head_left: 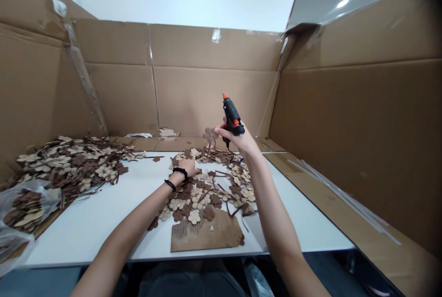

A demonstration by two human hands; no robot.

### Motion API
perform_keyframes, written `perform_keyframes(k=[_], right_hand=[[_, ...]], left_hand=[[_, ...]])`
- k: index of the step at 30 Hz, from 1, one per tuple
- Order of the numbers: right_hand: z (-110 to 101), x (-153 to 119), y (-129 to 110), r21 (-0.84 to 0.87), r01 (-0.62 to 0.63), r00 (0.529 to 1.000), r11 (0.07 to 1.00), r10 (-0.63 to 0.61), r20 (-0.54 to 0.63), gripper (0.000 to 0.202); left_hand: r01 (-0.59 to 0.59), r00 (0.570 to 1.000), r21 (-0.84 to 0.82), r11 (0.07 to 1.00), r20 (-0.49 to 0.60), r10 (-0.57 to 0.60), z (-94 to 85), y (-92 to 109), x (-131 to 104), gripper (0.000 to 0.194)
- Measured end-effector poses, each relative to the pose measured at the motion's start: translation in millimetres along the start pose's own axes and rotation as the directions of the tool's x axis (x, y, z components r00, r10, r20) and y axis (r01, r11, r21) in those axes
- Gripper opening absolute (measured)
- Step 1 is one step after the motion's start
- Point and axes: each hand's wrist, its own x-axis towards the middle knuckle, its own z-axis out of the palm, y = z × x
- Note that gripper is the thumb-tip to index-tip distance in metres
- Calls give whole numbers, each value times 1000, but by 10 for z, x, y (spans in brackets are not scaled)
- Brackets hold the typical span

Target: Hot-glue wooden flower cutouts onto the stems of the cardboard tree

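Note:
My right hand (236, 133) is raised above the table, closed around a black and orange glue gun (232, 113) whose orange nozzle points up. Between its thumb and finger is a brown flower piece (209, 135) with a thin stem hanging down. My left hand (188, 166), with dark bands at the wrist, reaches into a spread of beige and brown flower pieces (196, 200); its fingers are partly hidden, and what they hold, if anything, cannot be made out. Below the spread lies a cardboard piece (207, 237) with thin brown strips on its left part.
A large heap of flower pieces (76, 161) covers the table's far left, beside a clear plastic bag (31, 205) with more of them. Clear glue sticks (341, 198) lie on cardboard at the right. Cardboard walls (214, 94) surround the white table (304, 214).

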Motion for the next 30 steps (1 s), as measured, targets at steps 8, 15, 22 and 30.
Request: perform_keyframes(k=[8,15,22,30], right_hand=[[7,13,11,-13,-7,999,1000,7,-36,35],[-49,61,94,-83,49,978,995,-65,-201,27],[6,58,99,-105,98,989,990,-109,-101,29],[63,31,53,-98,103,994,990,-100,39,27]], left_hand=[[-150,985,-342,928,27,169,-43,12,34,29],[-312,948,-605,732,-247,200,-924,177,-300,38],[-411,905,-728,548,-400,148,-1276,508,-762,28],[-404,914,-791,459,-363,180,-1242,564,-770,25]])
